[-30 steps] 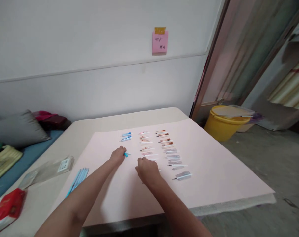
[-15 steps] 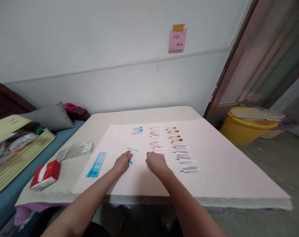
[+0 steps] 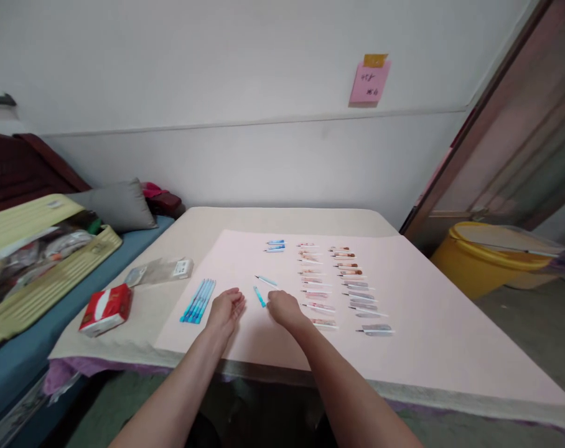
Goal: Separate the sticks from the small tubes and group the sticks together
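Palm turned inward, my left hand point(image 3: 226, 309) rests on the pink sheet with its fingers loosely curled and apart, holding nothing visible. My right hand point(image 3: 285, 309) is closed, knuckles up; whatever its fingers pinch is hidden. Between the hands lies a blue pen barrel point(image 3: 259, 297), its near end close to my right fingertips. Just beyond it is a slim pale pen part point(image 3: 267, 282) with a dark tip. Several blue pens point(image 3: 199, 301) lie side by side left of my left hand. To the right are rows of disassembled pens with pinkish parts point(image 3: 316, 280), brown parts point(image 3: 348, 266) and grey parts point(image 3: 376, 329).
Two blue pen sets point(image 3: 275, 245) lie farther back. At the table's left are a clear plastic bag point(image 3: 158, 272) and a red tissue pack point(image 3: 106, 309). A yellow bucket point(image 3: 478, 267) stands beyond the right edge. A pink note point(image 3: 370, 83) hangs on the wall.
My left hand has let go of the blue barrel and drawn back to the left, turning its palm inward. My right hand has come close to the barrel. The view has shifted left.
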{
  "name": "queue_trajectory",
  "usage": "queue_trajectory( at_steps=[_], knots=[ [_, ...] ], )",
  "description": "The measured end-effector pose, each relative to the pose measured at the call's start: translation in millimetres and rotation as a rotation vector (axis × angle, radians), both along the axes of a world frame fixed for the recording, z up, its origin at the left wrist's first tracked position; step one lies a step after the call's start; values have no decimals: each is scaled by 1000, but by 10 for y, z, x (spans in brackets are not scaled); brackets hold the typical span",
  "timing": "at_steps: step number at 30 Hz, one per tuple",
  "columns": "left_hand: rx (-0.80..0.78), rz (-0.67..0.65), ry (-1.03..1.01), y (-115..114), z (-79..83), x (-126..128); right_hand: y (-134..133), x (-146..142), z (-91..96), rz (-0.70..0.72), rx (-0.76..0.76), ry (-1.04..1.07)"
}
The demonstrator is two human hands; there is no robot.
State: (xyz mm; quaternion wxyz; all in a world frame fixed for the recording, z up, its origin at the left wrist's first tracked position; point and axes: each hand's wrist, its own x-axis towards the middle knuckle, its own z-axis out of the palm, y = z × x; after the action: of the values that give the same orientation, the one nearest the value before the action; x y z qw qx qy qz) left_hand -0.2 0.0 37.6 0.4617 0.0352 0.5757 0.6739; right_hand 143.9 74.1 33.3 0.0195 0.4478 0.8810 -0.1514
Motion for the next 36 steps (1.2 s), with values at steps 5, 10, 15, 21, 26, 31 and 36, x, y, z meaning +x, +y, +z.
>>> queue_trajectory(
  at_steps=[5, 10, 15, 21, 26, 31, 36],
  knots=[
    [-19, -27, -183, -32, -16, 32, 108, -212, -69, -83, 43, -33],
    [56, -85, -275, -151, 154, 46, 278, -279, -160, -193, 82, -78],
    [128, -68, -274, -221, 287, 9, 288, -342, -311, -256, 98, -81],
    [128, -26, -282, -201, 227, -53, 281, -363, -376, -259, 51, -60],
    [44, 5, -302, -144, 113, -72, 274, -358, -226, -213, -24, 2],
    [-65, -6, -287, -76, 52, -66, 108, -439, -18, -15, -99, 144],
    [-78, -33, -231, -42, -36, -78, -107, -518, 27, 134, -123, 282]
  ],
)
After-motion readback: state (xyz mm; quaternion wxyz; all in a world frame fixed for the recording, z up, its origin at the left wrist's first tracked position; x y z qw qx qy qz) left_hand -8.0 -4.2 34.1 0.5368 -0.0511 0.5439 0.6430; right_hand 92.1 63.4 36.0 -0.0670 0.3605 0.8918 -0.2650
